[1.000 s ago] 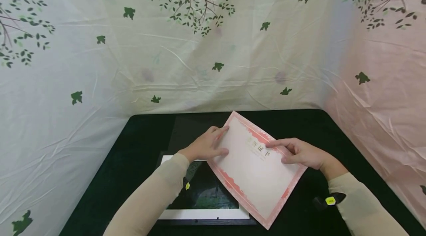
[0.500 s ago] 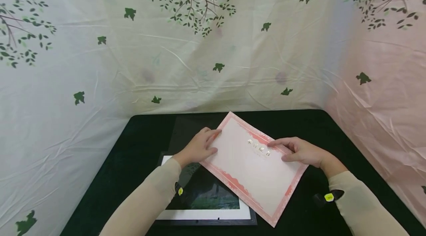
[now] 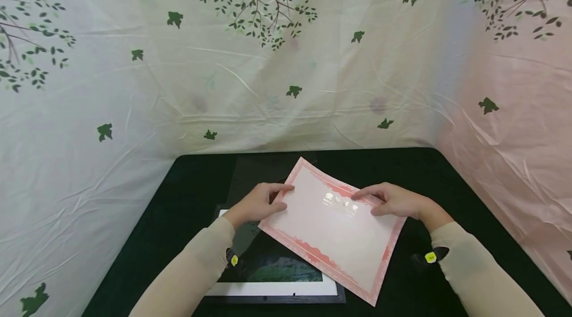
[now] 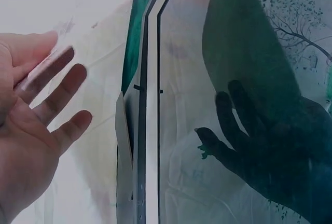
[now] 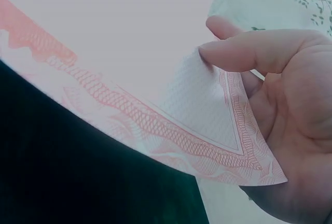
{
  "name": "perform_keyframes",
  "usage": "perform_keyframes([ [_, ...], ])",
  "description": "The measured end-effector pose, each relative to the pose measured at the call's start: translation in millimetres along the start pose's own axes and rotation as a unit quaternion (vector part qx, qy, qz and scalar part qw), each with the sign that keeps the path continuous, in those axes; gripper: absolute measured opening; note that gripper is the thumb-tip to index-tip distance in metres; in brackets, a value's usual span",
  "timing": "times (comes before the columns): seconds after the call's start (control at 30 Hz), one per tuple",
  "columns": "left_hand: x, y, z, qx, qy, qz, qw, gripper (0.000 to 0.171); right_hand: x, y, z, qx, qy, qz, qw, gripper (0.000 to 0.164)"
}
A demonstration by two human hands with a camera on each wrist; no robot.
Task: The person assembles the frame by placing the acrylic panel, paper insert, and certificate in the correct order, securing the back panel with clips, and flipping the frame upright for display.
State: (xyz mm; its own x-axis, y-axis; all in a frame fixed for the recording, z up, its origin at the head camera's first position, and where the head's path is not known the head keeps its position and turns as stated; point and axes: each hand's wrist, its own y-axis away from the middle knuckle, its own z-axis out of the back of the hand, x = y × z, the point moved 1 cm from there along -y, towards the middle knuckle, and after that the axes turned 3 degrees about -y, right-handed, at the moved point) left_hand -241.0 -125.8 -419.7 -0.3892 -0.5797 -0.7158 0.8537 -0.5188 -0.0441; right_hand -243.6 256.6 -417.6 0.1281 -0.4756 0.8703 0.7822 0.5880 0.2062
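Pinching the sheet point(image 3: 335, 237) near its right end, the right hand point(image 3: 404, 202) has its thumb on the face; the left hand point(image 3: 254, 202) pinches the left edge, its other fingers point(image 4: 75, 125) spread apart. Pink-bordered with gold lettering, the sheet slants across centre, hiding part of the glossy frame point(image 3: 268, 288) at lower centre. Beneath lies the dark counter point(image 3: 147, 237); printed cloth point(image 3: 250, 108) fills the upper half.

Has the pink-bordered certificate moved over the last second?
Yes. In the head view, judged against the dark frame, the certificate has turned counterclockwise: its far corner swung left, its near corner right.
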Motion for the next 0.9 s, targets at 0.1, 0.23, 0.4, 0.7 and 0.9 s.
perform_keyframes([
  [0.1, 0.7, 1.2, 0.8, 0.006, 0.001, 0.003, 1.0000, 0.045, 2, -4, 0, 0.004, 0.002, 0.001, 1.000, 0.046],
  [0.23, 4.4, 4.7, 2.1, -0.009, -0.009, 0.012, 0.9999, 0.044, 1, -6, 2, 0.006, -0.004, 0.006, 1.000, 0.045],
  [0.4, 11.0, 11.5, 5.1, -0.033, 0.006, 0.022, 0.9992, 0.041, -6, -3, 5, -0.007, -0.021, 0.016, 1.000, 0.047],
  [0.7, 14.6, 25.3, 15.3, -0.086, 0.080, 0.041, 0.9923, 0.042, -19, 9, 10, -0.071, -0.120, 0.075, 0.987, 0.048],
  [0.9, 16.3, 29.6, 19.8, -0.112, 0.103, 0.057, 0.9867, 0.043, -21, 12, 8, -0.081, -0.189, 0.119, 0.971, 0.054],
])
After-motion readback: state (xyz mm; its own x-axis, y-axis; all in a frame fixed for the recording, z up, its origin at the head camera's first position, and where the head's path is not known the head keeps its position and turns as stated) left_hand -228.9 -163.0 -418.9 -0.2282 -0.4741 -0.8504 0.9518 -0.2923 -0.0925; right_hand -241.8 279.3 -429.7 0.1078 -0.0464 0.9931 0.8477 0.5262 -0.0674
